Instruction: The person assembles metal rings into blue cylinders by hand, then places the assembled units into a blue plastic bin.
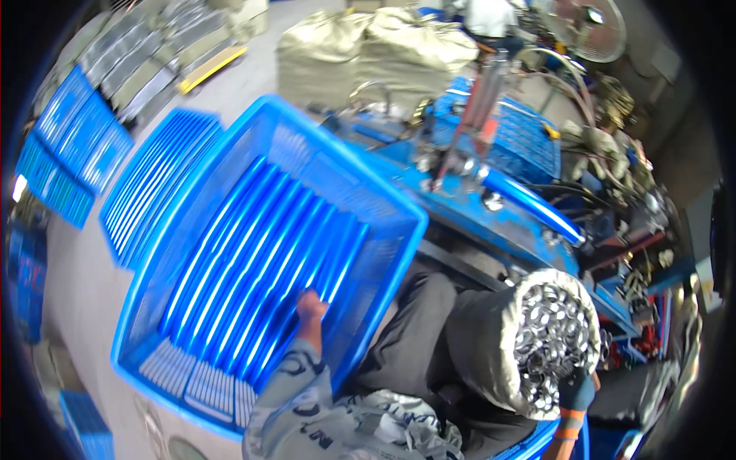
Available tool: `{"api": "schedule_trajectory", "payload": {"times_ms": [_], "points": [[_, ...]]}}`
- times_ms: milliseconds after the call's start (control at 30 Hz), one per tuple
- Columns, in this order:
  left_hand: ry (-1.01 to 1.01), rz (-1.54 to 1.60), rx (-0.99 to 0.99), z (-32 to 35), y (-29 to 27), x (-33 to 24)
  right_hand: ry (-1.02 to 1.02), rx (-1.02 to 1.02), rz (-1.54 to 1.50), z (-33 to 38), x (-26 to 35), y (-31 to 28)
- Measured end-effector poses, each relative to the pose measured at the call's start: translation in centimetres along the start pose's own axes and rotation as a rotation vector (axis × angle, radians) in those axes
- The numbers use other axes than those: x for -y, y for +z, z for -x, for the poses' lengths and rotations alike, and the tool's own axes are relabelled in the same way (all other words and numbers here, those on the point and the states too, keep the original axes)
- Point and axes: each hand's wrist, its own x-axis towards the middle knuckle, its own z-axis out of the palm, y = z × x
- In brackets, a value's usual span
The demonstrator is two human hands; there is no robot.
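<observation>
Long shiny blue tubes (261, 253) lie side by side in a deep blue plastic crate (383, 201) at centre left. My left hand (310, 308) reaches into the crate; its blurred fingers look closed round one of the tubes near the right side. A pale cloth sack (483, 349) full of silvery metal rings (553, 326) stands at the lower right, against my leg. At the sack's right rim is my right hand (579, 389), in a dark glove with an orange band at the wrist. Its fingers are too dark and hidden to make out.
Beyond the sack, a blue machine bench (529, 241) carries another blue tube (533, 205), set slanting. Stacked blue crates (157, 184) stand at the left. Large pale sacks (368, 54) are at the back, and a fan (590, 29) at the far right.
</observation>
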Motion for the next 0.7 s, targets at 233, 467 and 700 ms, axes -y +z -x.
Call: {"api": "schedule_trajectory", "payload": {"times_ms": [233,467,700], "points": [[-0.041,0.887,0.045,1.8,-1.3,-2.8,0.293,0.097,-0.816,-0.5,2.6,0.5],[0.46,1.371,-0.044,6.3,-7.6,-8.6,0.665,-0.074,-1.987,-0.4,4.2,7.3],[0.921,1.56,0.332,16.4,-24.7,-32.8,0.448,-0.086,-2.71,-0.8,10.1,0.8]]}}
